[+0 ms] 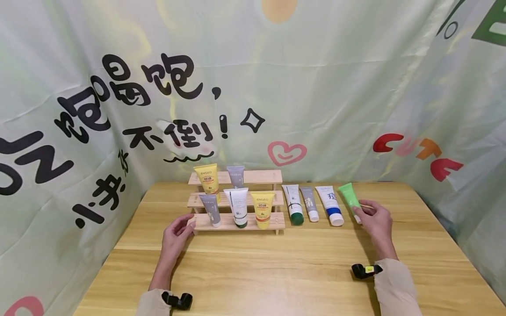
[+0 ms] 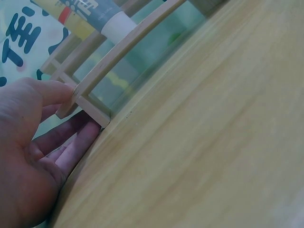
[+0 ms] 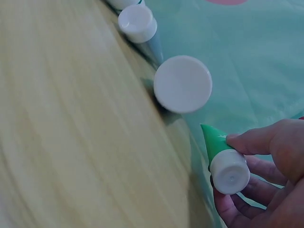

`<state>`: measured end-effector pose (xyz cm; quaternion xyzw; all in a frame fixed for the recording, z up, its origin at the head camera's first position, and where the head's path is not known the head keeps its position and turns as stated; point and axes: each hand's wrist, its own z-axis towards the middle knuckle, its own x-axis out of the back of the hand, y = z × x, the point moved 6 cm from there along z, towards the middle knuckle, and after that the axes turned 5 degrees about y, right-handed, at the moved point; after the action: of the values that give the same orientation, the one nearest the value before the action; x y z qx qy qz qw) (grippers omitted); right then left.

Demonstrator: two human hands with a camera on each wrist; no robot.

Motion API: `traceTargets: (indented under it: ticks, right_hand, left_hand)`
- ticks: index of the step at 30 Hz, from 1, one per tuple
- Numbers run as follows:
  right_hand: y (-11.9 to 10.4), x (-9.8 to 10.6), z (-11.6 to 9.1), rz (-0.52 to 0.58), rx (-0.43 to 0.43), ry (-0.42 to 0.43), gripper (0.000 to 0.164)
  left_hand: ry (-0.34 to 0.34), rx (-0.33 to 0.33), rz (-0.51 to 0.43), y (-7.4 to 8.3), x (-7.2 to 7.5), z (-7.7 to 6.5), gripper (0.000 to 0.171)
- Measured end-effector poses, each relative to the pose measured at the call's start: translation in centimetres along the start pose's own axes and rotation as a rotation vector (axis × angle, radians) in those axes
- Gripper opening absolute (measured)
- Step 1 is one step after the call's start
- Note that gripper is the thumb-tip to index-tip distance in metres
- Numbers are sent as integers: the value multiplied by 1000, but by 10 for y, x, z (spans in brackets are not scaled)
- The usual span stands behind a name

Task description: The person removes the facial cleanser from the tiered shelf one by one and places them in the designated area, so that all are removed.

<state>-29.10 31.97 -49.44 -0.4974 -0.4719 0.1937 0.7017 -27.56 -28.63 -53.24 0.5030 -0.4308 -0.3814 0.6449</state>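
I had the left hand [image 1: 178,231] pinching the wooden rack [image 1: 226,222] at its corner, the right hand [image 1: 376,221] grasping the green tube [image 1: 349,195]

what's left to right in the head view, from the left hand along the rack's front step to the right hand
Left hand, grey tube, white tube, yellow tube, second white tube, second grey tube, white-and-blue tube, green tube, right hand
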Motion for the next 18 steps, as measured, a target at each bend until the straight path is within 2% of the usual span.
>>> traceTargets:
  ticks: [7, 18]
  right_hand:
    - [9, -2, 2, -45, -3, -6, 46]
    - [4, -4, 2, -193, 101, 3, 44]
  left_hand:
    - [1, -3, 9, 1, 0, -1, 37]
    - [3, -11, 12, 1, 0, 0, 37]
